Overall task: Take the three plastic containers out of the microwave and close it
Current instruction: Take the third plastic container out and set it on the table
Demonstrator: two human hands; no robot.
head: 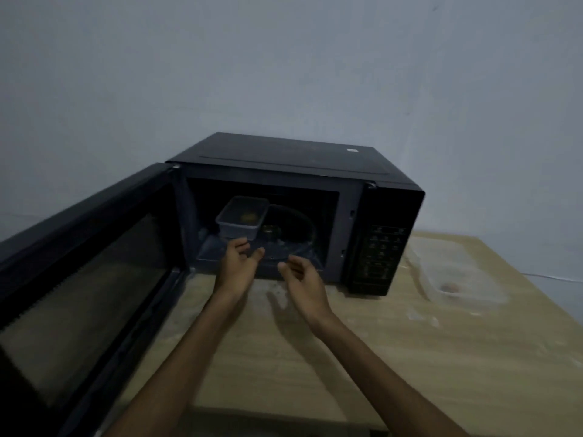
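Dim room, wooden table: tub just beyond the nearer left hand; right hand beside, both open, empty.

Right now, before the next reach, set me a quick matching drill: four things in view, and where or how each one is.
Things:
1. microwave door
2. container in the microwave
3. container on the table
4. left hand

States, shuffled:
a. right of the microwave, out on the wooden top
b. swung wide open to the left
c. open and empty, at the cavity mouth
d. inside the cavity, at its left, something yellow in it

Pairs: 1-b, 2-d, 3-a, 4-c
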